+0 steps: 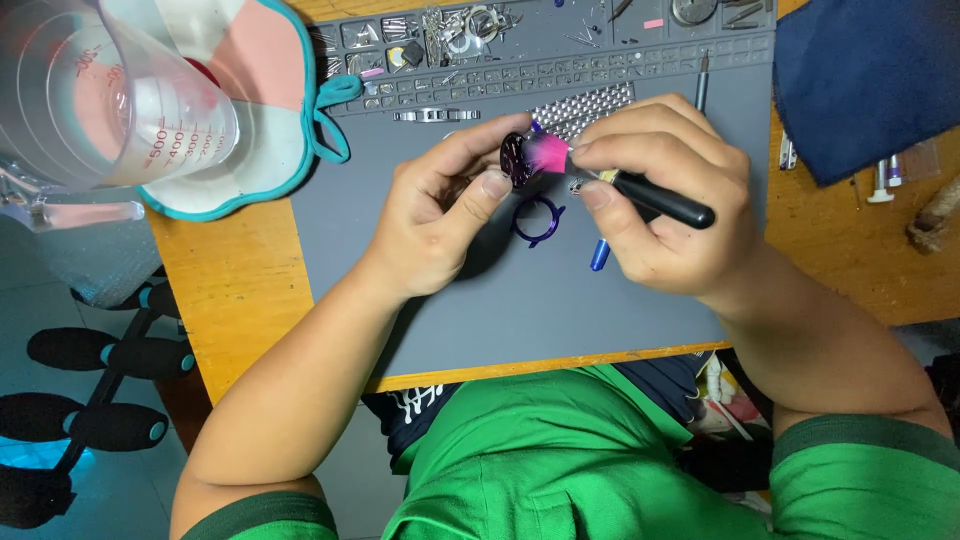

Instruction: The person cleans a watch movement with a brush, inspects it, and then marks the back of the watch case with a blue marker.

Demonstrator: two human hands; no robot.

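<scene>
Pink bristles meet a small dark purple disc (516, 160) over the middle of the grey mat (500, 300); that contact is what I watch from here. My left hand (440, 215) pinches the disc between thumb and forefinger, the fingers pressed together on its rim, so the disc stands on edge with its face turned toward the right hand; it hangs above the mat, nearer the far edge than the near one. My right hand (665, 200) grips a brush (610, 180) with a black handle, thumb and fingers closed tight around it just behind the bristles; the handle's long axis runs from the disc out to the right and slightly toward me, with its butt end poking past the knuckles. The brush tip lies just right of the disc and touches it; both hands are equally close to the work, almost knuckle to knuckle.

On the mat just below the disc rests a purple ring (537, 220) with small lugs; beside it, half hidden under my right hand, a blue pen-like tool (599, 255). A strip of metal mesh band (585, 105) lies toward the far edge, near the mat's tray of small parts (450, 30). At the bench's far left corner stands a clear measuring jug (110, 100) over a pink and teal cloth (270, 80); a dark blue cloth (870, 80) covers the far right corner.
</scene>
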